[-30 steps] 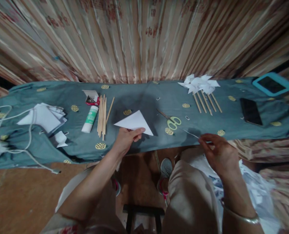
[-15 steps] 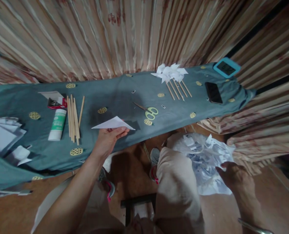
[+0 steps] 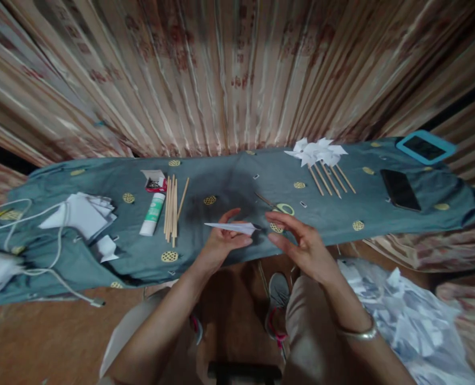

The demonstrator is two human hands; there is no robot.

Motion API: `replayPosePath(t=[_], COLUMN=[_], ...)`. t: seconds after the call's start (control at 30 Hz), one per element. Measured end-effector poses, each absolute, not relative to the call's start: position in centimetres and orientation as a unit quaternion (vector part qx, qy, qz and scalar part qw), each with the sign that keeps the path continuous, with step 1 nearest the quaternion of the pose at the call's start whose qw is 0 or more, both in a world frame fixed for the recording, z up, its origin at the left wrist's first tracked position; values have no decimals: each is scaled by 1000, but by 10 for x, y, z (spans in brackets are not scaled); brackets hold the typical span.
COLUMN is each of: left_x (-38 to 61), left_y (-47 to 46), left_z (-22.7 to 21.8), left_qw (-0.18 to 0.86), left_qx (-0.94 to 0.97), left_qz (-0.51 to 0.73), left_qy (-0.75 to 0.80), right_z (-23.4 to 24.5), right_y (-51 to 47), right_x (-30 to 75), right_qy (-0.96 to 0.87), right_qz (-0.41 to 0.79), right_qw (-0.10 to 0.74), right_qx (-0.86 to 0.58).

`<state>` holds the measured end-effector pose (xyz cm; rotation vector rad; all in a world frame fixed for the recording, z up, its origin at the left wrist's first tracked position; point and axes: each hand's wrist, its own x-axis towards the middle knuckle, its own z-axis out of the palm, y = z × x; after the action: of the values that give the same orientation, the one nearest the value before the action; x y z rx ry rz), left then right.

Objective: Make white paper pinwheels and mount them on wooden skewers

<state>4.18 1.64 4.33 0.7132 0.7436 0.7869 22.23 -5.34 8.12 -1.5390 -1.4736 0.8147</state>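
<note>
My left hand point(image 3: 221, 243) holds a folded piece of white paper point(image 3: 233, 228) above the front of the cloth-covered table. The paper is seen nearly edge-on, its thin point toward the right. Just right of it, my right hand point(image 3: 299, 240) has thumb and fingers apart with nothing between them, and does not touch the paper. Behind the right fingers lie scissors point(image 3: 284, 208) with light green handles. Several loose wooden sticks point(image 3: 170, 211) lie to the left, beside a green and white glue stick point(image 3: 152, 215).
Paper pinwheels point(image 3: 316, 153) on sticks lie at the back right, near a phone point(image 3: 400, 190) and a blue-framed device point(image 3: 426, 148). Left are a small red box point(image 3: 155, 184), stacked white paper point(image 3: 87, 214) and a white cable point(image 3: 59, 251). A bag of paper scraps point(image 3: 414, 315) sits at lower right.
My right hand has come up from beside the scrap bag to near the paper. The left hand has turned the paper so it shows edge-on. The view has shifted left.
</note>
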Motion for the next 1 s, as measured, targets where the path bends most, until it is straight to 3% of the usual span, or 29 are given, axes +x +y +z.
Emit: replayPosePath(t=[0.27, 0.7, 0.77, 0.87, 1.0], left_x=[28, 34, 35, 33, 28], left_y=[22, 41, 45, 54, 68], left_z=[39, 26, 23, 19, 17], left_qw=[820, 762, 744, 714, 657], left_qx=[277, 332, 340, 347, 359], left_qz=[400, 357, 359, 384, 444], left_qy=[302, 427, 450, 472, 492], right_z=[63, 38, 35, 29, 21], right_y=[-7, 23, 26, 28, 19], right_x=[195, 205, 211, 229, 254], right_qy=[-584, -452, -465, -520, -589], right_qz=[415, 475, 436, 262, 47], right_qw=[448, 483, 482, 440, 223], right_qx=[-535, -581, -601, -684, -775])
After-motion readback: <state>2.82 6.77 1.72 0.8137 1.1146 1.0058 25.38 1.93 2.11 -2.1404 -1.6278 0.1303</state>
